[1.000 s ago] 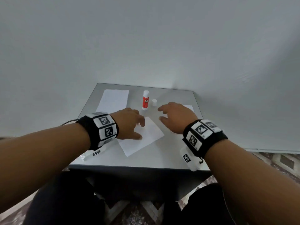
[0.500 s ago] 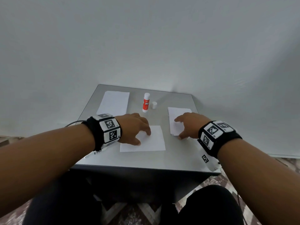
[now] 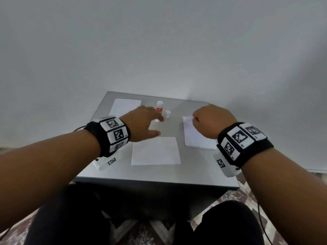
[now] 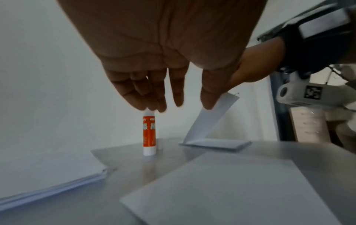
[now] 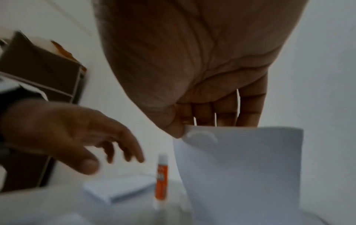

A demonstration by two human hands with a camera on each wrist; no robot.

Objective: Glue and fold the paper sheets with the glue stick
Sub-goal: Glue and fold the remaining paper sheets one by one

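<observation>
On the smooth grey surface (image 3: 203, 167), the upright cylindrical orange-and-white glue stick (image 3: 159, 107) stands at the back, its small white cap (image 3: 168, 114) beside it. The left hand (image 3: 141, 123) hovers near it, fingers loose and released. The right hand (image 3: 213, 121) pinches a thin white paper sheet (image 5: 238, 167) lifted off the right stack (image 3: 196, 138). A flat rectangular sheet (image 3: 155, 151) lies centrally.

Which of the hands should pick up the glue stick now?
Left. The left hand is open, holds nothing, and its fingertips are already near the top of the upright glue stick. The right hand is busy: it pinches the raised edge of a sheet lifted off the right stack.
</observation>
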